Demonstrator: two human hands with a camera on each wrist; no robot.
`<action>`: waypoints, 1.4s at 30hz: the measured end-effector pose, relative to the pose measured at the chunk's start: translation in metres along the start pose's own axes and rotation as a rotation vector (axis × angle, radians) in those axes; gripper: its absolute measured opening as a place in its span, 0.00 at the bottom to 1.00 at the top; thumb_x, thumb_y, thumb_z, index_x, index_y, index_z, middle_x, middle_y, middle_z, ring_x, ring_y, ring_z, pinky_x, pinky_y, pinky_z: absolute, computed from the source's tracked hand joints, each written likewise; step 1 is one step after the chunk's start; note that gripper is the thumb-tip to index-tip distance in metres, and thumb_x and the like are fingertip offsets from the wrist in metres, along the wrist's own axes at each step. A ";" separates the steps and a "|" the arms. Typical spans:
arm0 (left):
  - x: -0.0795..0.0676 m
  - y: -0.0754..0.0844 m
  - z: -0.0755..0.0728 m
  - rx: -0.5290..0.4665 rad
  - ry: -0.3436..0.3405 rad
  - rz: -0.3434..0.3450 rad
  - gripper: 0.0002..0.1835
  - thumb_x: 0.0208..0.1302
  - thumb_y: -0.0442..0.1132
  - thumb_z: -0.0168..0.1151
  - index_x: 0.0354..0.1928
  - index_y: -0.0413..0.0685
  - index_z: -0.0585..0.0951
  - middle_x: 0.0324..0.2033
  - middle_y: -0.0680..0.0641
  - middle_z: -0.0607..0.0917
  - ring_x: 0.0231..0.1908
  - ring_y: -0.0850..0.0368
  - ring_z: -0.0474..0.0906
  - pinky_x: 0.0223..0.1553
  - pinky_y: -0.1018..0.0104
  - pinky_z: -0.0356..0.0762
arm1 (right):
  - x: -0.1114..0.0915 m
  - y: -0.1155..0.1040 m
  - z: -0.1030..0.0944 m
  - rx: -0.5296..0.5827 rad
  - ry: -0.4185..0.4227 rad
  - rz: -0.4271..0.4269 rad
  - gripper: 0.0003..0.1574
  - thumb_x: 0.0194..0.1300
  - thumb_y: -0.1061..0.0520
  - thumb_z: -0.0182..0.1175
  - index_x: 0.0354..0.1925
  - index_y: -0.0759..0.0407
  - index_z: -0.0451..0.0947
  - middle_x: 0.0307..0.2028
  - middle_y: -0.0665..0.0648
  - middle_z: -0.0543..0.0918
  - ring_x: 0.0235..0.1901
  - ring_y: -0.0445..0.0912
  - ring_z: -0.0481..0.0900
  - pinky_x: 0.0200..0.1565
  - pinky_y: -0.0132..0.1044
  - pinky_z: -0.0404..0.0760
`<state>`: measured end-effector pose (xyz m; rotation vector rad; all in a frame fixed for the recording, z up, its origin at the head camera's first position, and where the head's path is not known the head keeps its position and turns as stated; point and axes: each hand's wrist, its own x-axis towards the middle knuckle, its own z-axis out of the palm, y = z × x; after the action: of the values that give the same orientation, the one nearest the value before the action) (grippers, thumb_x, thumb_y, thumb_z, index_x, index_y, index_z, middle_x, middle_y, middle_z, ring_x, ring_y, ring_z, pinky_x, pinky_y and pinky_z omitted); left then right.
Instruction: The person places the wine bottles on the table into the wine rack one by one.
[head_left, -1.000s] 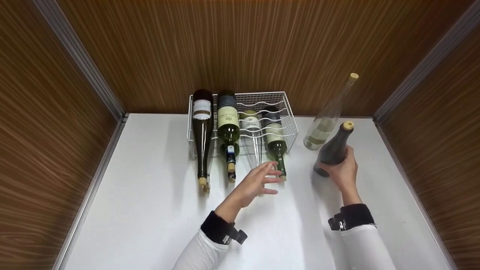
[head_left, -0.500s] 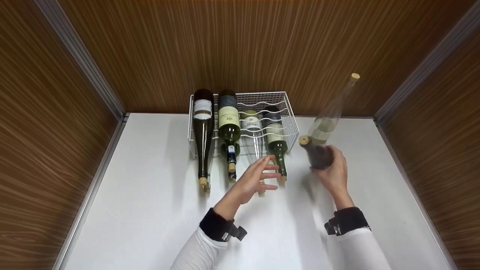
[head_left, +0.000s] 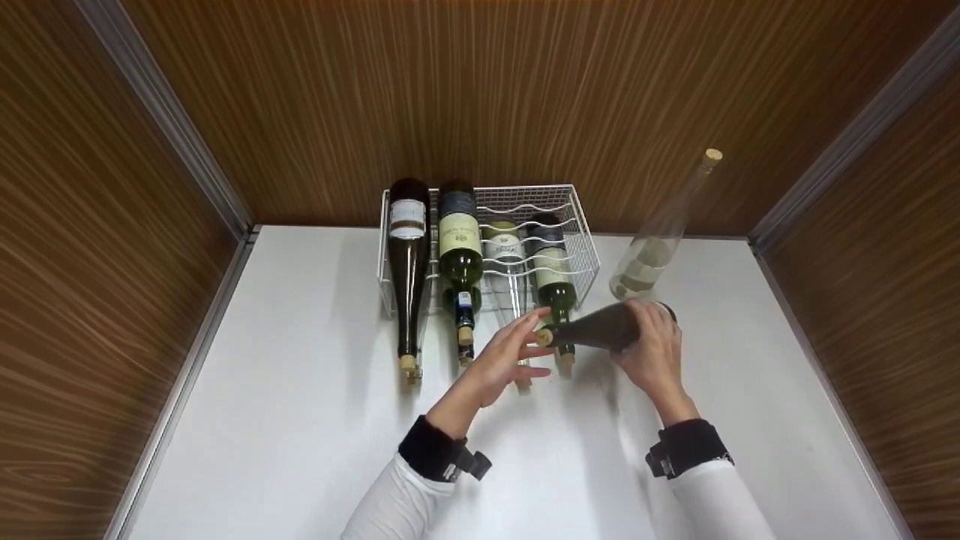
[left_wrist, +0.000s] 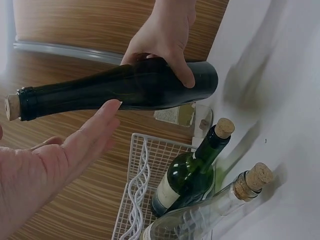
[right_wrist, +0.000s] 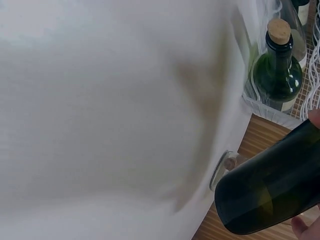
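Note:
My right hand grips a dark corked wine bottle round its body, near the base. The bottle lies almost level above the table, its cork pointing left. In the left wrist view the same dark bottle shows no label, and the thumb lies along its side. My left hand is held with fingers extended, palm toward the bottle's neck, the cork overlapping the fingers in the head view. Behind the hands stands a white wire rack holding several corked bottles on their sides, among them a green bottle at its right end.
A tall clear corked bottle stands upright right of the rack. At the rack's left end lies a dark long-necked bottle, beside a green bottle with a cream label. Wood-grain panels enclose the white table at back and sides.
My right hand has lifted the dark bottle off the table, moved it left and tipped it from upright to nearly level, neck toward my left hand. The left hand has barely shifted.

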<state>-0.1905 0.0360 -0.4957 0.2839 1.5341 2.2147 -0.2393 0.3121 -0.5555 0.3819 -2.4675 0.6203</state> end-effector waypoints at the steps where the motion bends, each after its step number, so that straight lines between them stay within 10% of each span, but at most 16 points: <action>1: 0.000 -0.001 0.000 0.011 0.002 -0.003 0.29 0.79 0.52 0.40 0.73 0.44 0.62 0.65 0.33 0.66 0.61 0.38 0.71 0.55 0.45 0.75 | -0.001 0.000 0.001 -0.019 -0.005 -0.019 0.53 0.28 0.69 0.79 0.59 0.61 0.73 0.56 0.64 0.76 0.60 0.64 0.67 0.60 0.65 0.59; 13: 0.005 -0.021 -0.005 0.124 -0.010 -0.116 0.26 0.76 0.45 0.51 0.62 0.28 0.73 0.46 0.36 0.81 0.34 0.49 0.85 0.36 0.56 0.85 | -0.003 -0.004 0.005 -0.200 -0.033 -0.234 0.53 0.25 0.66 0.80 0.56 0.58 0.76 0.56 0.60 0.77 0.59 0.61 0.69 0.57 0.66 0.60; 24: 0.003 -0.034 -0.007 0.239 -0.107 -0.224 0.19 0.71 0.48 0.58 0.56 0.45 0.78 0.34 0.45 0.83 0.18 0.56 0.79 0.13 0.69 0.74 | -0.003 -0.009 0.008 -0.199 0.002 -0.322 0.45 0.32 0.67 0.76 0.55 0.56 0.76 0.56 0.58 0.77 0.59 0.60 0.70 0.57 0.66 0.61; 42: -0.015 -0.032 0.001 0.314 0.014 -0.104 0.09 0.70 0.37 0.56 0.44 0.41 0.82 0.17 0.52 0.70 0.08 0.65 0.56 0.07 0.72 0.50 | 0.002 -0.021 0.006 -0.159 0.030 -0.359 0.51 0.29 0.67 0.81 0.57 0.55 0.75 0.60 0.60 0.75 0.63 0.60 0.67 0.60 0.64 0.60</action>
<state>-0.1690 0.0396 -0.5237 0.2752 1.8598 1.8975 -0.2350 0.2906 -0.5513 0.7236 -2.3191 0.2761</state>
